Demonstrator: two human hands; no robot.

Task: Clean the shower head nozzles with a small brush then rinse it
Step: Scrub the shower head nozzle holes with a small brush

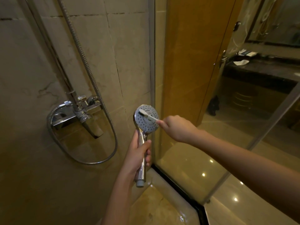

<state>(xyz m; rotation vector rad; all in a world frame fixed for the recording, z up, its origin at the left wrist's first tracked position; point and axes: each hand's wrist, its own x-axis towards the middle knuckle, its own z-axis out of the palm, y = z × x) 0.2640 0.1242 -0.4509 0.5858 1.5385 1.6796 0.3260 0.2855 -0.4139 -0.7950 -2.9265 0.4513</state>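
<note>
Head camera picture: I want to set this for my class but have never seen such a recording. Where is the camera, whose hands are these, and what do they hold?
There is no machine here: a person wears one wide-angle camera on the head, looking down at their own two bare hands in a tiled shower. The left hand grips the chrome handle of the shower head, face turned toward the camera. The right hand pinches a small white brush in its fingers, bristles resting on the nozzle face. On the wall to the left sit the mixer tap and a looping metal hose; a glass panel stands to the right.
</note>
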